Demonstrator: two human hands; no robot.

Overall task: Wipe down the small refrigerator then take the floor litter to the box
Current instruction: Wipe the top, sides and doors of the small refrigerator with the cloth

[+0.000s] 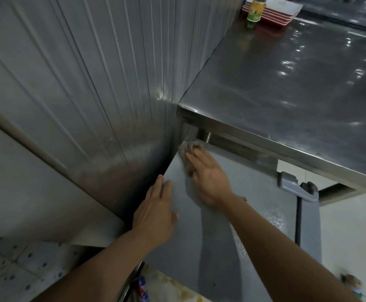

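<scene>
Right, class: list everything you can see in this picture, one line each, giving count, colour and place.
refrigerator: one, grey, low centre, under the counter edge
cloth: one, grey-brown, on the refrigerator's far corner
counter: one, shiny steel, upper right
trays: a stack, red and white, far end of the counter
bottle: one, green with a yellow label, beside the trays
wall panels: ribbed, grey, left
left hand: flat on the refrigerator's left edge
right hand: pressing the cloth
</scene>
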